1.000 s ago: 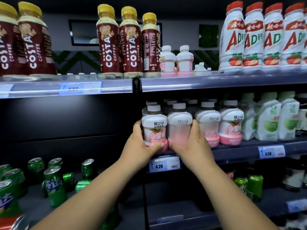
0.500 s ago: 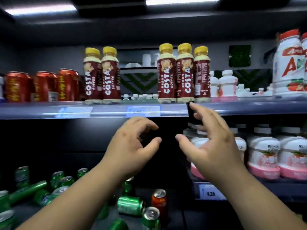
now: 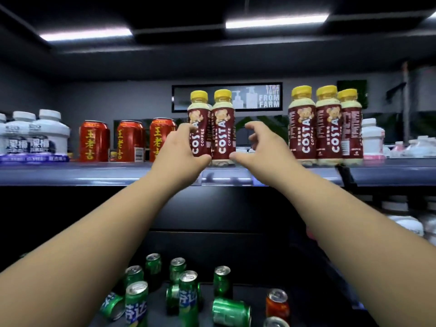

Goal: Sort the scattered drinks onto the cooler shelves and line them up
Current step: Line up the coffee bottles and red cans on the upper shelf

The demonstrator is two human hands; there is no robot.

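Two Costa coffee bottles with yellow caps stand side by side on the top shelf. My left hand wraps the left bottle of the pair, fingers on its side and thumb across its base. My right hand is just right of the pair, fingers spread and curled; only its thumb tip touches the right bottle's base. Three more Costa bottles stand in a row further right.
Three red cans and white bottles stand left on the top shelf, with a pink-white bottle at right. On the bottom shelf, several green cans stand or lie scattered beside a red can. White bottles fill the middle shelf at right.
Both hands let go of the pink-white bottles on the middle shelf, rose and moved left to the top shelf. My left hand has closed on a Costa bottle.
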